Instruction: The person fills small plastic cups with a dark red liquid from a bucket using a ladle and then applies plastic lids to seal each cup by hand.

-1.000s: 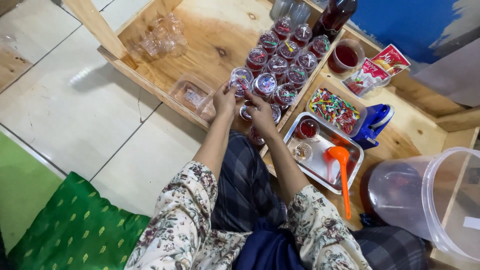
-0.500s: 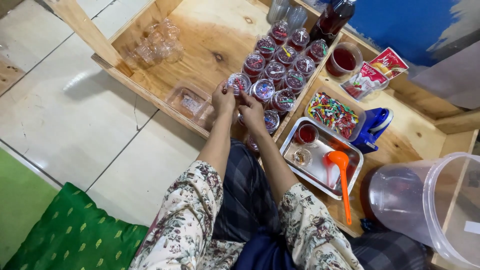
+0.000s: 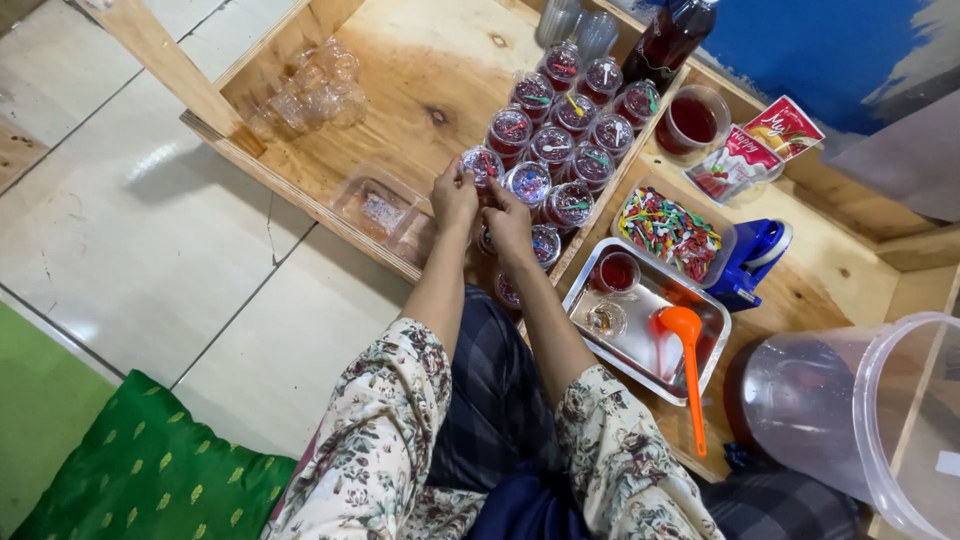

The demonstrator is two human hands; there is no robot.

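Observation:
My left hand (image 3: 454,193) and my right hand (image 3: 508,222) are close together above a wooden tray (image 3: 400,80). Their fingertips meet at a small lidded cup of red drink (image 3: 482,164) at the near end of a cluster of several such cups (image 3: 570,110). Both hands pinch at that cup's lid; what lies between the fingers is too small to tell. More lidded cups (image 3: 545,245) sit just under my right hand.
A clear plastic box (image 3: 378,207) lies left of my hands, empty clear cups (image 3: 310,85) further back. To the right are a box of coloured bits (image 3: 668,230), a metal tray (image 3: 650,345) with an orange ladle (image 3: 690,370), a blue tool (image 3: 752,260), a jug (image 3: 860,420), a dark bottle (image 3: 672,40).
Both hands have shifted slightly left and away from me, from the cups near my lap to the nearest cup of the cluster. The camera view has also moved.

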